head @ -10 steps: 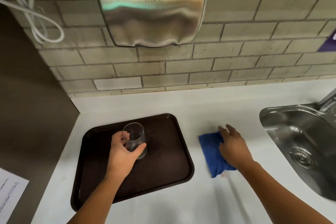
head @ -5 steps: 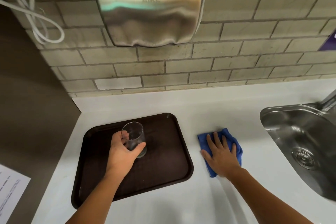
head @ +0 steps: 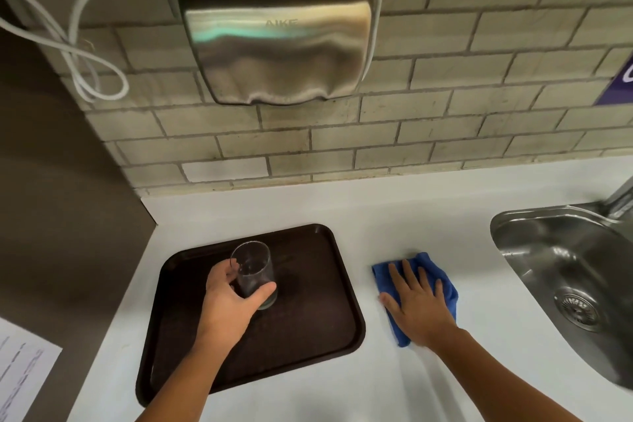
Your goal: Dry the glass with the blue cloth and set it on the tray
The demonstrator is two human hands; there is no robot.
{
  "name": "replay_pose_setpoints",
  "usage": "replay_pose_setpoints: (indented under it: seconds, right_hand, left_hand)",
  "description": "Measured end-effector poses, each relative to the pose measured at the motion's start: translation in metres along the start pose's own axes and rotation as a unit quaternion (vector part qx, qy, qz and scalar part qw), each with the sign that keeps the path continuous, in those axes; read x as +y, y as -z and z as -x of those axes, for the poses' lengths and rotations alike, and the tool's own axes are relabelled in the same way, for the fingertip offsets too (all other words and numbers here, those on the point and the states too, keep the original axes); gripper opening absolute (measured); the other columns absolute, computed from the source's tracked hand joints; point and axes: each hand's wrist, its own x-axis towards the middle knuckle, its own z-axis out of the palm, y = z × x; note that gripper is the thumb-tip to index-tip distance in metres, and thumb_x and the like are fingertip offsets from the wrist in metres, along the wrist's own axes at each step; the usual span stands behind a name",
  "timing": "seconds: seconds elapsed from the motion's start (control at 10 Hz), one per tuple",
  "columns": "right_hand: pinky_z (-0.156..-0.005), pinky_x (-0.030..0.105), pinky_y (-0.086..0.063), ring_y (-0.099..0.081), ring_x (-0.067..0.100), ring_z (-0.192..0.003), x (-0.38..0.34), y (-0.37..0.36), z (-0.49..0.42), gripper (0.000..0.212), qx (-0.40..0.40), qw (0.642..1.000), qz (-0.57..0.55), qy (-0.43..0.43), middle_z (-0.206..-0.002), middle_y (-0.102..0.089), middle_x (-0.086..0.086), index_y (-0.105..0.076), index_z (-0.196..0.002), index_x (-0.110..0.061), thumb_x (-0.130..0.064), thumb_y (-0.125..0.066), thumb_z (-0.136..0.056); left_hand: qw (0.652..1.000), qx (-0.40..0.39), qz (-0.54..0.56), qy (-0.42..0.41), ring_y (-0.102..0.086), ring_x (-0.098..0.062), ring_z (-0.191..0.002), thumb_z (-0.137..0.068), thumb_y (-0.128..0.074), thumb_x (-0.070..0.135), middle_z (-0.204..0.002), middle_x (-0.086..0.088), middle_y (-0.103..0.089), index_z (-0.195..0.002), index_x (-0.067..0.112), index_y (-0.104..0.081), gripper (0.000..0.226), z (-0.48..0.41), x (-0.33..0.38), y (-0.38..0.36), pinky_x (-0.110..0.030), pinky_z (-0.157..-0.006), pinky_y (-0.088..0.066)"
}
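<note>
A clear drinking glass [head: 254, 271] stands upright on the dark brown tray [head: 308, 329], near the tray's middle. My left hand [head: 230, 305] is wrapped around the glass's lower half, thumb on its right side. The blue cloth [head: 442, 281] lies crumpled on the white counter, to the right of the tray. My right hand [head: 416, 307] lies flat on top of the cloth with its fingers spread, covering most of it.
A steel sink [head: 561, 288] with a drain sits at the right, a tap [head: 620, 199] at its back. A metal hand dryer [head: 277, 44] hangs on the brick wall above. A dark panel [head: 58, 216] borders the white counter [head: 394, 216] on the left. A printed paper [head: 20, 377] lies lower left.
My right hand went from gripping the cloth's side to lying flat on it with fingers spread. My left hand and the glass stayed in place on the tray.
</note>
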Motion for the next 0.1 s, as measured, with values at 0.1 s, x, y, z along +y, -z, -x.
replay_pose_setpoints:
  seconds: [0.1]
  right_hand:
    - [-0.133,0.048,-0.021,-0.021,0.028,-0.167,-0.0187,0.0102,0.0019,0.07,0.041,0.998,-0.008,0.042,-0.181,-0.021,0.007,-0.019,-0.171,-0.017,-0.052,-0.034,-0.113]
  left_hand:
    - [1.0,0.03,0.004,-0.005,-0.057,-0.026,-0.143,-0.075,-0.099,0.048,-0.154,-0.006,-0.058,-0.154,0.021,-0.05,0.097,0.0078,0.0079,0.0131,-0.042,-0.117,-0.048]
